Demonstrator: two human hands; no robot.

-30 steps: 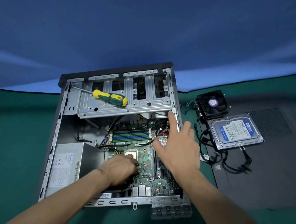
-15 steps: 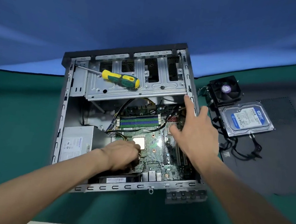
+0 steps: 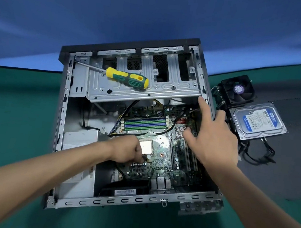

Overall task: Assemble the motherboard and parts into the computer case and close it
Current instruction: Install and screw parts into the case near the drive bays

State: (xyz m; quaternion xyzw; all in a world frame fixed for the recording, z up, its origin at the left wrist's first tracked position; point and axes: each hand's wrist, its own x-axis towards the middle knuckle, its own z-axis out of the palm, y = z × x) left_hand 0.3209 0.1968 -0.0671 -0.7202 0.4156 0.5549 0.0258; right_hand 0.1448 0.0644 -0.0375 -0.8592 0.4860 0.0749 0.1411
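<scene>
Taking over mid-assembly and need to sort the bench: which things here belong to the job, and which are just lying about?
In the job:
computer case
motherboard
left hand, pinching a connector by the CPU
right hand, fingers spread over the board
CPU fan, outside the case
hard drive, outside the case
screwdriver, on the drive cage

Just lying about:
green table cover
blue backdrop

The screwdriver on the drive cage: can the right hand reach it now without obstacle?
Probably yes. The right hand is open and holds nothing, and the screwdriver lies exposed on top of the drive cage, nothing covering it.
</scene>
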